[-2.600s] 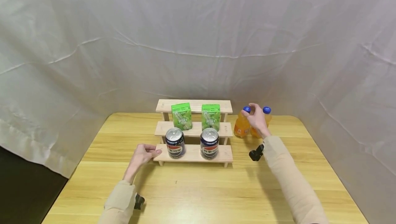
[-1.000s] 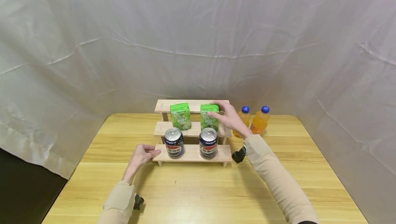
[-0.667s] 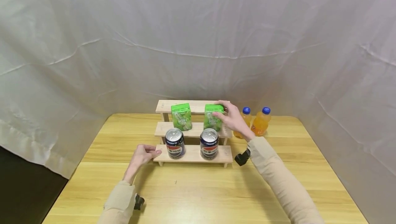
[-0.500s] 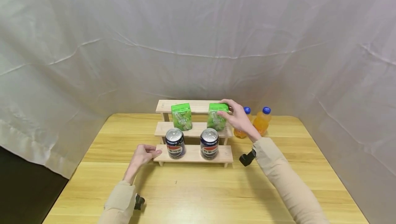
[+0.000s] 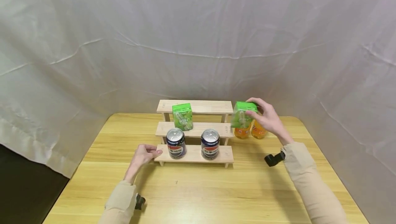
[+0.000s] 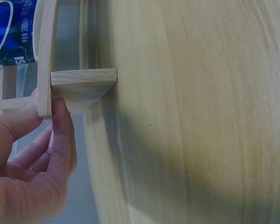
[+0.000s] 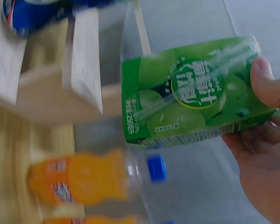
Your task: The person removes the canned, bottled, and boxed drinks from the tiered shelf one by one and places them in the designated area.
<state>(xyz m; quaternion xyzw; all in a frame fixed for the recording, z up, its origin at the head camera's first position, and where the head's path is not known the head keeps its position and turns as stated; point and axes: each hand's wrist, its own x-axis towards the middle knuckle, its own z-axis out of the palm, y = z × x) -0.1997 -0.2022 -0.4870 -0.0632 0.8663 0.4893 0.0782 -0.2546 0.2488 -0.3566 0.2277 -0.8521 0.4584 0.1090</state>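
My left hand (image 5: 143, 154) pinches the left end of the lowest step of a three-tier wooden display shelf (image 5: 193, 153); in the left wrist view the thumb lies on top and fingers (image 6: 61, 126) are beneath. To the right of the shelf, my right hand (image 5: 268, 117) grips a green juice box (image 5: 242, 116) by its upper part, thumb in front. The box hangs over two orange soda bottles (image 5: 242, 133) and hides their blue caps in the head view. A second juice box (image 5: 182, 117) stands on the middle step, left side.
Two dark blue Pepsi cans (image 5: 210, 145) stand apart on the lowest step. Nothing stands on the top step (image 5: 210, 106). A wooden table (image 5: 198, 193) extends in front, and a grey cloth (image 5: 198, 52) hangs behind and at the sides.
My right hand left the bottles, took hold of the right juice box on the middle step, slid it right, then carried it off the shelf. My left hand stayed put.
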